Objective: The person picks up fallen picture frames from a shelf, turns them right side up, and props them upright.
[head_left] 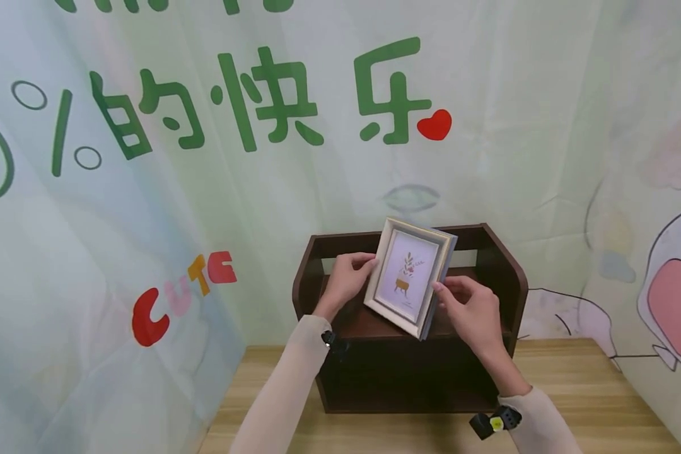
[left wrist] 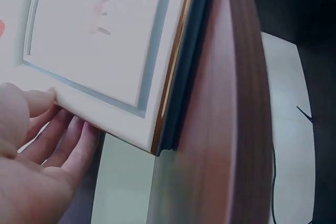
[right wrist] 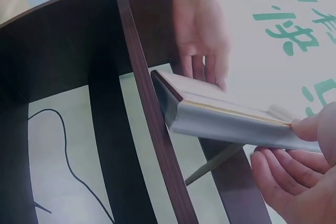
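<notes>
A pale photo frame with a gold inner edge and a potted-plant print leans tilted between both hands, its lower corner overlapping the middle board of a dark brown two-tier desk shelf. At its left edge, my left hand pinches the border, thumb on the front and fingers behind, as the left wrist view shows of the frame. My right hand grips the opposite edge; in the right wrist view its thumb lies on top and the fingers curl beneath the grey side of the frame.
The shelf stands on a wood-grain tabletop, with raised side panels and a slotted back. Behind it hangs a pale printed curtain with green characters. A thin dark cable shows through the shelf opening in the right wrist view.
</notes>
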`<action>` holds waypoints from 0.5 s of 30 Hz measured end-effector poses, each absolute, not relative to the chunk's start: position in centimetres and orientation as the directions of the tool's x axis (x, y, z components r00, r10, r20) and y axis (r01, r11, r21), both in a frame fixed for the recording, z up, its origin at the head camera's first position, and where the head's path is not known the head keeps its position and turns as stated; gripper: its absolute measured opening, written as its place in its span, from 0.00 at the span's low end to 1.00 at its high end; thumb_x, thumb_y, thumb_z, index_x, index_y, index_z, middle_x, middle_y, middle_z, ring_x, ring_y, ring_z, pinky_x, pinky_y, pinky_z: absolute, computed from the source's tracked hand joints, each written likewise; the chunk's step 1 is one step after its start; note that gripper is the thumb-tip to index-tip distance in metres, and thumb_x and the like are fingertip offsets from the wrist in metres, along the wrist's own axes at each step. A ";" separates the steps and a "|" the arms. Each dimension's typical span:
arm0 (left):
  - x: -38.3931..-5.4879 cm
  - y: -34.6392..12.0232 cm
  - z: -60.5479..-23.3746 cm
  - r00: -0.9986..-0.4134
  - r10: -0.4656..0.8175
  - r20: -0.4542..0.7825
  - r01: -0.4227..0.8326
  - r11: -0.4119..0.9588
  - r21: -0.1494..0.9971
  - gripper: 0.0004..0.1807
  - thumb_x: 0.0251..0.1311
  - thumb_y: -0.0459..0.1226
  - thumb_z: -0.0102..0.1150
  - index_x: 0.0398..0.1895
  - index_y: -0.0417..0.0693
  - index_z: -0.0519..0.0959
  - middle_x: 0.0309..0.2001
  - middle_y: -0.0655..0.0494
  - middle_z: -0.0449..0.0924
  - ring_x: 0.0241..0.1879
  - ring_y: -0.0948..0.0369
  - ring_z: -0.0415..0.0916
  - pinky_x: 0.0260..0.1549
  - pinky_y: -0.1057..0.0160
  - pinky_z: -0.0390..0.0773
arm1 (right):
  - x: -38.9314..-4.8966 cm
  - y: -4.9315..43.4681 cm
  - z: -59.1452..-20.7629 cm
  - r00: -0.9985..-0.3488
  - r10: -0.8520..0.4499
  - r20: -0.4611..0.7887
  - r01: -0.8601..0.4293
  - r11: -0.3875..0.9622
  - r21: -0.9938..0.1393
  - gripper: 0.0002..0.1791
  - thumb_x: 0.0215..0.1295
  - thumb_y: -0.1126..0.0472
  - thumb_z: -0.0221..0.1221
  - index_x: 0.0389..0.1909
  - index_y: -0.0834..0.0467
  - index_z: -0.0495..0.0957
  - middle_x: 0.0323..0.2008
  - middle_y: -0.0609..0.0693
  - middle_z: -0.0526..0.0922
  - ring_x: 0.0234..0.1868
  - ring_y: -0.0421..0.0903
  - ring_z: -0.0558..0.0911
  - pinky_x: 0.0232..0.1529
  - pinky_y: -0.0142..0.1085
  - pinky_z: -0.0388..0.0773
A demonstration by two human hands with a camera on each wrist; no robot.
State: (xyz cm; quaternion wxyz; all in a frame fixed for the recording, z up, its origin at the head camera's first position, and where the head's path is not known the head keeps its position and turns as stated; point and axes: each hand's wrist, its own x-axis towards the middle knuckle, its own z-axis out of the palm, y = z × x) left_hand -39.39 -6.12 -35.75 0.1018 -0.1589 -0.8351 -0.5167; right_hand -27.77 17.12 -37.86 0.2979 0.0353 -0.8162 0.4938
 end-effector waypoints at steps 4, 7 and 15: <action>-39.0 -6.5 -36.0 -0.936 0.152 0.317 0.351 0.348 0.869 0.16 0.73 0.41 0.64 0.58 0.43 0.87 0.56 0.45 0.88 0.52 0.55 0.86 0.51 0.59 0.87 | -28.2 17.7 -37.6 -0.839 0.234 0.491 -0.347 0.465 -0.814 0.18 0.72 0.54 0.67 0.52 0.65 0.87 0.46 0.64 0.91 0.39 0.55 0.91 0.34 0.22 0.82; -38.7 -6.7 -36.3 -0.948 0.146 0.283 0.313 0.256 0.915 0.17 0.72 0.40 0.65 0.59 0.42 0.86 0.58 0.44 0.87 0.53 0.56 0.86 0.54 0.58 0.87 | -28.6 18.1 -37.6 -0.862 0.228 0.453 -0.332 0.420 -0.844 0.20 0.73 0.53 0.67 0.54 0.65 0.86 0.50 0.64 0.90 0.41 0.56 0.92 0.36 0.24 0.85; -37.8 -7.3 -36.9 -0.958 0.133 0.252 0.266 0.101 0.959 0.18 0.72 0.36 0.64 0.62 0.37 0.83 0.60 0.39 0.85 0.54 0.57 0.85 0.57 0.58 0.86 | -30.1 18.8 -37.9 -0.902 0.199 0.383 -0.304 0.336 -0.891 0.25 0.75 0.48 0.64 0.60 0.63 0.83 0.57 0.63 0.87 0.50 0.57 0.91 0.43 0.30 0.88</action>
